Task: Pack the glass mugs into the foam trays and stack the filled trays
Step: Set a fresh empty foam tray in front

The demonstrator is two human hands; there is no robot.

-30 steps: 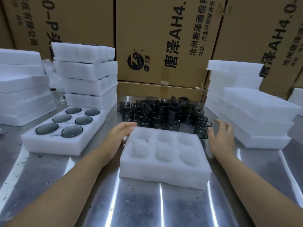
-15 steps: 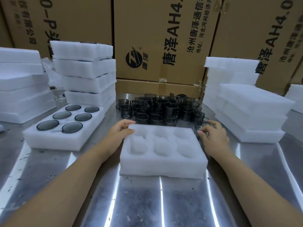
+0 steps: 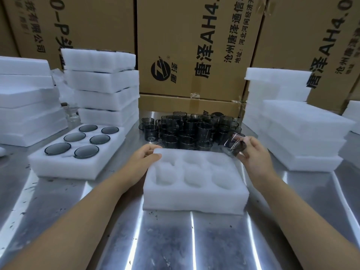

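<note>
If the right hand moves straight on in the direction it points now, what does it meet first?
Probably the cluster of loose mugs: the right hand, holding a mug, points left and away toward them. Depth is unclear.

Cool, even light falls from overhead, and long glare streaks run down the steel desk [image 3: 175, 240]. The white foam tray [image 3: 194, 195] is nearly blown out, its pockets faint. Cartons [image 3: 194, 45] bend outward at the frame edges. The mug [image 3: 236, 145] in the right hand [image 3: 255, 154] seems slightly motion-blurred.
</note>
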